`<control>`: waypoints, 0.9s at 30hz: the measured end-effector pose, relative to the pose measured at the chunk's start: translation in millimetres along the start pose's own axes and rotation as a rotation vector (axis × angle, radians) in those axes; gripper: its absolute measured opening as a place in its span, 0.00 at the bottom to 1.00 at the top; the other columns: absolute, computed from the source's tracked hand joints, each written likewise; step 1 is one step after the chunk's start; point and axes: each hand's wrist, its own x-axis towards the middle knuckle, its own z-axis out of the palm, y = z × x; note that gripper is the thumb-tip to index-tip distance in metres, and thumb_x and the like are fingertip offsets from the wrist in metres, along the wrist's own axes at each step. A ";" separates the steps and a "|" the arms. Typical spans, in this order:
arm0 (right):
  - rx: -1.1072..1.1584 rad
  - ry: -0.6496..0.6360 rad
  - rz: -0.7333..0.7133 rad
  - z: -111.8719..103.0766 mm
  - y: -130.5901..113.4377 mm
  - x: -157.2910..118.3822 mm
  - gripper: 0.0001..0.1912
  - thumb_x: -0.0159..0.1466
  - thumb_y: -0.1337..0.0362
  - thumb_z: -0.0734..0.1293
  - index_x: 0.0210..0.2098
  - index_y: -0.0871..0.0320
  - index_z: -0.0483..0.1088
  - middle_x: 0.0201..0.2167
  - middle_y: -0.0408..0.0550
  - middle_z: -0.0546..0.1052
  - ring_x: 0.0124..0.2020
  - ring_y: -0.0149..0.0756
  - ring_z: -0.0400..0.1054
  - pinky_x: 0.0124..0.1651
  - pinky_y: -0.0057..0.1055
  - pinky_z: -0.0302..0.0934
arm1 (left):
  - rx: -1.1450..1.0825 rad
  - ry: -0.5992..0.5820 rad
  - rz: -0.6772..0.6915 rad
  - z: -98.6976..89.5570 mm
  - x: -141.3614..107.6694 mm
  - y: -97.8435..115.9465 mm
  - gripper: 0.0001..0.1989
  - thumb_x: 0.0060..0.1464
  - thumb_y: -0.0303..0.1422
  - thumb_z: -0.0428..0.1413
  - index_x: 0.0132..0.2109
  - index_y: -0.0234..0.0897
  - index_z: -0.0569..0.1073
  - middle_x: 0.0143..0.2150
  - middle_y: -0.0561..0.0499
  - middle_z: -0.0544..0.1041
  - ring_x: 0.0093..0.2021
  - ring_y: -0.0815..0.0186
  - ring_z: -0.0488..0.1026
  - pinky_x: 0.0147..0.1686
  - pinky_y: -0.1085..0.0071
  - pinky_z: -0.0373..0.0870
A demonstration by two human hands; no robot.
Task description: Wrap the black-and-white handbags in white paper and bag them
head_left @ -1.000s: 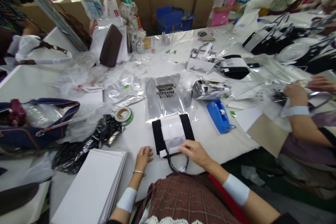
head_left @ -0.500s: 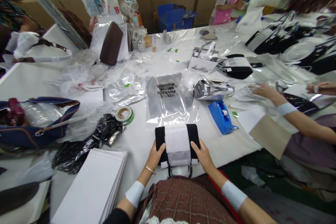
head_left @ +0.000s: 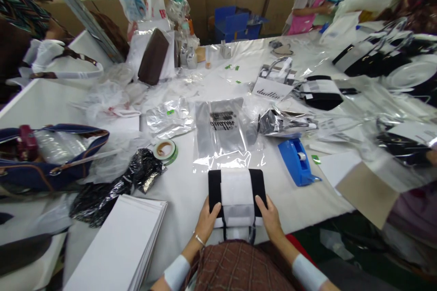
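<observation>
Black bag (head_left: 214, 184) with white paper band (head_left: 236, 188) laid flat on table (head_left: 184, 182) at near edge. Bag pinched at 9 o'clock side by left hand (head_left: 206, 223) grip, at 3 o'clock side by right hand (head_left: 271, 218) grip. Clear printed sleeve (head_left: 221, 132) at 12 o'clock, blue tape dispenser (head_left: 296, 161) at 2 o'clock.

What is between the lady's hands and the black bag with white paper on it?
Nothing visible. The left hand and right hand already grip the two sides of the black bag, thumbs on top, right at the near edge of the table.
</observation>
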 end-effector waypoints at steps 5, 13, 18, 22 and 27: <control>-0.297 0.134 -0.298 -11.6 -14.1 15.4 0.37 0.60 0.40 0.65 0.56 0.63 0.68 0.54 0.64 0.74 0.56 0.56 0.68 0.59 0.56 0.63 | 0.030 -0.031 0.024 -0.1 4.2 -2.4 0.32 0.61 0.49 0.49 0.65 0.32 0.64 0.64 0.36 0.70 0.65 0.52 0.65 0.67 0.51 0.58; -0.752 -0.018 -1.058 34.8 -95.1 18.5 0.31 0.68 0.55 0.63 0.68 0.52 0.55 0.67 0.54 0.63 0.70 0.53 0.51 0.70 0.58 0.47 | 0.683 0.584 0.294 -79.3 -19.3 24.8 0.28 0.61 0.41 0.54 0.65 0.36 0.62 0.66 0.37 0.65 0.68 0.49 0.59 0.66 0.48 0.57; -0.860 -0.240 -1.039 70.2 -70.2 35.3 0.29 0.69 0.53 0.60 0.67 0.53 0.60 0.67 0.55 0.64 0.69 0.55 0.53 0.71 0.60 0.41 | 0.999 0.721 -0.049 -133.0 -58.6 25.2 0.27 0.54 0.34 0.63 0.59 0.33 0.66 0.59 0.36 0.70 0.61 0.46 0.65 0.57 0.51 0.65; -0.838 -0.232 -1.069 70.1 -57.8 43.6 0.29 0.70 0.52 0.58 0.68 0.54 0.58 0.68 0.56 0.63 0.70 0.54 0.52 0.71 0.59 0.39 | 1.118 0.615 -0.192 -132.7 -75.4 19.0 0.21 0.53 0.29 0.62 0.53 0.36 0.68 0.54 0.42 0.72 0.53 0.49 0.67 0.49 0.54 0.68; -0.876 -0.190 -1.137 66.9 -58.5 43.9 0.30 0.70 0.51 0.57 0.67 0.57 0.59 0.67 0.58 0.63 0.69 0.54 0.52 0.71 0.58 0.40 | 1.070 0.594 -0.145 -132.2 -90.6 12.8 0.19 0.53 0.27 0.61 0.51 0.38 0.68 0.50 0.45 0.72 0.49 0.54 0.68 0.48 0.59 0.68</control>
